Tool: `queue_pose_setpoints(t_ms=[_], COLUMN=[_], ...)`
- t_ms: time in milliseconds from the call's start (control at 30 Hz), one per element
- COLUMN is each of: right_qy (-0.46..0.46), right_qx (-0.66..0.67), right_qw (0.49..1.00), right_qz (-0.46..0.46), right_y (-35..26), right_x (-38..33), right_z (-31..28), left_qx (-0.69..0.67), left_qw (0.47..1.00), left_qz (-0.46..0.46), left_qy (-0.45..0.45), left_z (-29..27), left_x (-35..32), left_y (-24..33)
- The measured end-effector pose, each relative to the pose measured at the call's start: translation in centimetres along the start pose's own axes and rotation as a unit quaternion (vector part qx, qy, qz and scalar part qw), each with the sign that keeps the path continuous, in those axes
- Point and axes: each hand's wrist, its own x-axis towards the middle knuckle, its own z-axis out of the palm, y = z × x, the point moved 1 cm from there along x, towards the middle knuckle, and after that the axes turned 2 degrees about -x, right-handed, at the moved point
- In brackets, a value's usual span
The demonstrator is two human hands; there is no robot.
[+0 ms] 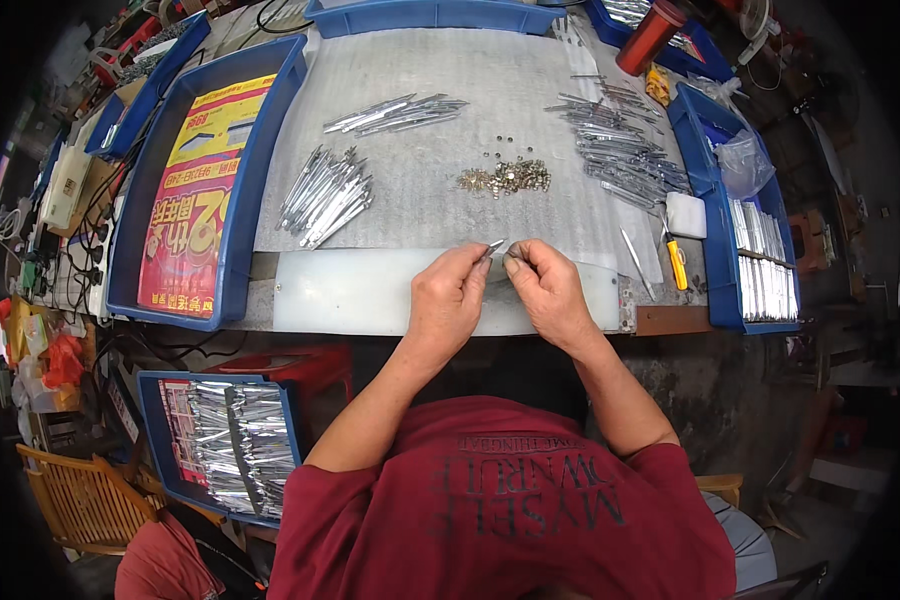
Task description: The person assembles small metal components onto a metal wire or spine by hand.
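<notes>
My left hand pinches a slim silver metal strip, its tip showing past my fingers. Close beside it, my right hand has thumb and fingers pressed together; whatever is in them is too small to make out. Both hands are over a white board at the table's front edge. Beyond them lies a heap of small brass-coloured and silvery round parts, a few loose at its far side. Slim metal strips lie in a left pile, a farther pile and a large right pile.
A blue tray lined with printed paper stands at the left. Another blue tray, full of metal strips, is below it. To the right are a yellow-handled tool, a white block and a blue tray of strips.
</notes>
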Motion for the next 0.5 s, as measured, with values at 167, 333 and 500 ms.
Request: queue_pose_setpoints(t_ms=[167, 333, 500], right_qy=[0.015, 0.023, 0.052], right_qx=[0.024, 0.027, 0.017], right_qw=[1.0, 0.999, 0.998], right_qz=[0.0, 0.003, 0.001], right_y=[0.37, 0.54, 0.32], right_x=[0.12, 0.15, 0.05], right_z=[0.22, 0.3, 0.58], left_qx=[-0.001, -0.009, -0.034], left_qw=[1.0, 1.0, 0.999], left_qz=[-0.002, -0.007, -0.02], left_qy=[-0.006, -0.009, -0.003], left_z=[0.15, 0.26, 0.55], left_x=[-0.21, -0.34, -0.49], left_y=[0.29, 0.31, 0.48])
